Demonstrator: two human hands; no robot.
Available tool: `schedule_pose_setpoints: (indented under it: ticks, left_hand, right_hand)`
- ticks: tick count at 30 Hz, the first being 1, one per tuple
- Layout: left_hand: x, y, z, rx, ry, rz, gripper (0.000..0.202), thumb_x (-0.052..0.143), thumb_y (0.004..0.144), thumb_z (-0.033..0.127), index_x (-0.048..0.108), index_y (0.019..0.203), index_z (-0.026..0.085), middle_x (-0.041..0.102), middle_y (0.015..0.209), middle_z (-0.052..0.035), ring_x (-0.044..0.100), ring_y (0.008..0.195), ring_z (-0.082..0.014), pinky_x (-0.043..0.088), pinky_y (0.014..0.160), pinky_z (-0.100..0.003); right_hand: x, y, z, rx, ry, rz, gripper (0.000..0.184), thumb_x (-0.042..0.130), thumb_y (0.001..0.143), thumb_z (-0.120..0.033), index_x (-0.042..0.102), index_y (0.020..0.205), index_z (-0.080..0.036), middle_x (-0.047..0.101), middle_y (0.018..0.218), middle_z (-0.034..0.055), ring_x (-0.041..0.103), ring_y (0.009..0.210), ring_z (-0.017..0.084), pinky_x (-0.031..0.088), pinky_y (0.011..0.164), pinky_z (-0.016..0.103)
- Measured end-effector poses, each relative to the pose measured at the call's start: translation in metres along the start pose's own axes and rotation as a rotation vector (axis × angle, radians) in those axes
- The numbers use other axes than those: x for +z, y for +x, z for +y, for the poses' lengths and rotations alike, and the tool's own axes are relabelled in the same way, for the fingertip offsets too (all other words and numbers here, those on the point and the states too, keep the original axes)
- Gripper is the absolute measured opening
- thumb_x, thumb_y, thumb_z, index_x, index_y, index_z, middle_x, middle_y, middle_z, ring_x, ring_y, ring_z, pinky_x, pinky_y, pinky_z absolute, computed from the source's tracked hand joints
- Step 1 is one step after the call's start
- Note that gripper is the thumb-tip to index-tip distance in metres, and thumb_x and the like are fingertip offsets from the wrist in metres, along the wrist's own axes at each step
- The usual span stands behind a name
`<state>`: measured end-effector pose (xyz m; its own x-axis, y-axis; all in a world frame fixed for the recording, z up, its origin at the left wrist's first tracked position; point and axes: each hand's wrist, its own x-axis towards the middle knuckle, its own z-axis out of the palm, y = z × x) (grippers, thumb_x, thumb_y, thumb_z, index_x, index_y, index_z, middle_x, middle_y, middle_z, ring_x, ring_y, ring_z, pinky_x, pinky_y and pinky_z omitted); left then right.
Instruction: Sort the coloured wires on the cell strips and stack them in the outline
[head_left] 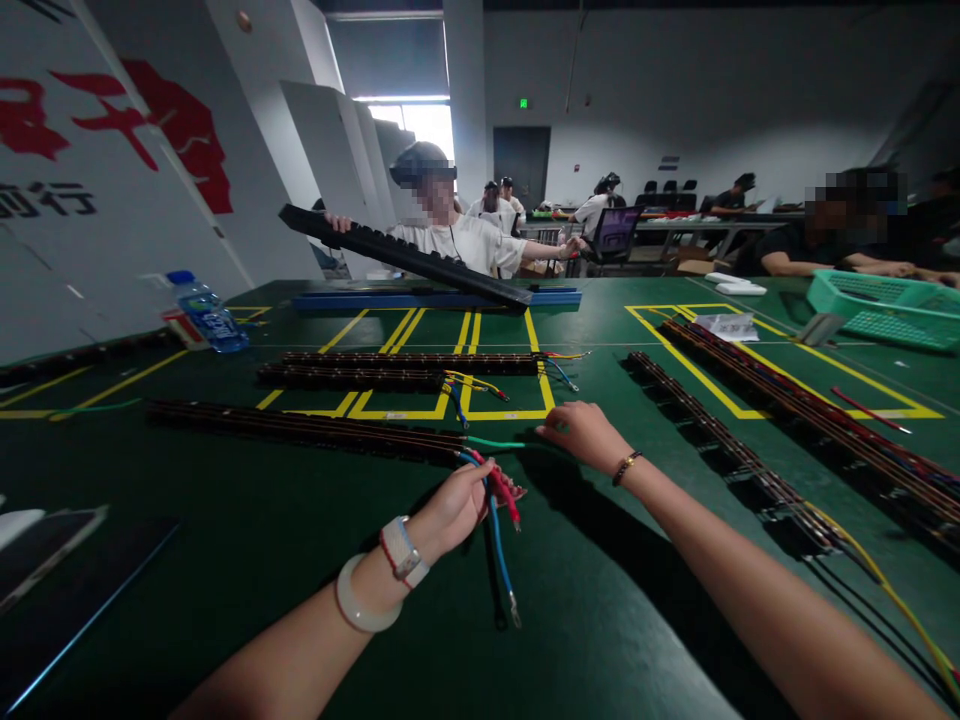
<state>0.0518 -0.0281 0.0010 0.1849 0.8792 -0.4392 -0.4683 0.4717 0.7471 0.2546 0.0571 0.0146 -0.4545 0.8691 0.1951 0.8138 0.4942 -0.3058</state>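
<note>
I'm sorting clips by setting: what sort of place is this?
Probably an assembly workshop: a green table marked off in yellow lines, long wired strips laid on it, and other people working at tables behind.

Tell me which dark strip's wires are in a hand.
The nearest strip: the left hand grips its red and blue wires. The others' wires lie free.
</note>
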Motion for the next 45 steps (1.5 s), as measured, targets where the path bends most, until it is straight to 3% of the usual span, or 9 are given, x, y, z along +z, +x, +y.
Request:
schedule_pose_setpoints:
  ticks: [3,7,15,17,23,29,34,40,45]
  left_hand:
    - [-0.002,0.002,-0.002,0.008,0.005,-0.038,0.008,0.046,0.087,0.014,0.050,0.081,0.012,0.061,0.071,-0.0072,0.066,0.076,-0.0220,0.051,0.063,-0.030]
    - [-0.004,0.004,-0.003,0.034,-0.006,-0.039,0.005,0.047,0.086,0.012,0.051,0.084,0.012,0.063,0.072,-0.0069,0.065,0.068,-0.0205,0.051,0.061,-0.031]
    - [-0.006,0.008,-0.005,0.013,-0.085,-0.043,0.006,0.049,0.087,0.012,0.054,0.086,0.011,0.067,0.085,-0.0091,0.066,0.080,-0.0154,0.050,0.083,-0.029]
    - [-0.006,0.008,-0.006,0.037,-0.085,-0.061,0.008,0.049,0.087,0.011,0.056,0.090,0.010,0.067,0.089,-0.0103,0.066,0.085,-0.0159,0.049,0.087,-0.031]
    - [0.002,0.000,-0.006,0.091,-0.034,-0.071,0.015,0.044,0.090,0.011,0.056,0.099,0.009,0.066,0.096,-0.0114,0.065,0.091,-0.0161,0.048,0.091,-0.033]
    - [0.005,0.000,-0.009,0.115,0.064,0.011,0.015,0.042,0.090,0.009,0.054,0.098,0.012,0.067,0.090,-0.0095,0.066,0.088,-0.0169,0.049,0.090,-0.036]
    - [-0.003,0.006,-0.011,0.074,0.065,0.025,0.008,0.044,0.090,0.017,0.050,0.089,0.012,0.068,0.082,-0.0117,0.068,0.081,-0.0206,0.050,0.085,-0.042]
    - [-0.009,0.004,-0.012,0.101,0.043,-0.122,0.015,0.057,0.083,0.025,0.052,0.084,0.011,0.069,0.075,-0.0138,0.068,0.079,-0.0250,0.048,0.087,-0.045]
    - [-0.009,0.001,-0.010,0.116,0.017,-0.181,0.030,0.069,0.072,0.035,0.054,0.080,0.011,0.069,0.078,-0.0148,0.067,0.080,-0.0263,0.048,0.087,-0.044]
  right_hand:
    - [-0.023,-0.009,-0.018,0.033,0.246,-0.072,0.041,0.046,0.089,-0.052,0.063,0.084,-0.015,0.065,0.080,0.0052,0.056,0.068,0.013,0.036,0.059,0.023]
    - [-0.030,-0.025,-0.050,0.016,0.456,-0.340,0.047,0.041,0.088,-0.058,0.058,0.082,-0.014,0.064,0.070,0.0041,0.056,0.058,0.011,0.038,0.052,0.022]
    - [-0.006,-0.037,-0.066,0.012,0.650,-0.588,0.034,0.055,0.080,-0.022,0.043,0.111,-0.014,0.067,0.079,0.0039,0.062,0.060,0.013,0.044,0.049,0.019]
    - [-0.012,-0.034,-0.062,0.034,0.560,-0.557,0.031,0.052,0.080,-0.017,0.046,0.111,-0.014,0.067,0.077,0.0035,0.063,0.060,0.013,0.042,0.050,0.019]
    - [-0.024,-0.030,-0.050,0.039,0.137,-0.185,0.019,0.052,0.084,-0.023,0.065,0.096,-0.016,0.067,0.078,0.0069,0.061,0.067,0.016,0.036,0.055,0.023]
    - [-0.026,-0.025,-0.055,-0.015,0.279,0.050,0.010,0.058,0.082,-0.022,0.065,0.088,-0.017,0.067,0.079,0.0029,0.060,0.071,0.013,0.037,0.059,0.020]
    - [-0.029,0.009,-0.073,-0.100,0.331,0.167,0.019,0.060,0.085,-0.033,0.063,0.081,-0.015,0.064,0.070,0.0018,0.055,0.062,0.010,0.033,0.055,0.019]
    - [-0.024,0.070,-0.125,-0.299,0.036,0.057,0.027,0.056,0.088,-0.036,0.067,0.082,-0.012,0.066,0.078,0.0098,0.062,0.074,0.017,0.038,0.061,0.023]
    - [-0.006,0.092,-0.162,-0.375,-0.189,-0.066,0.025,0.055,0.088,-0.028,0.069,0.096,-0.009,0.067,0.091,0.0173,0.064,0.087,0.025,0.044,0.068,0.028]
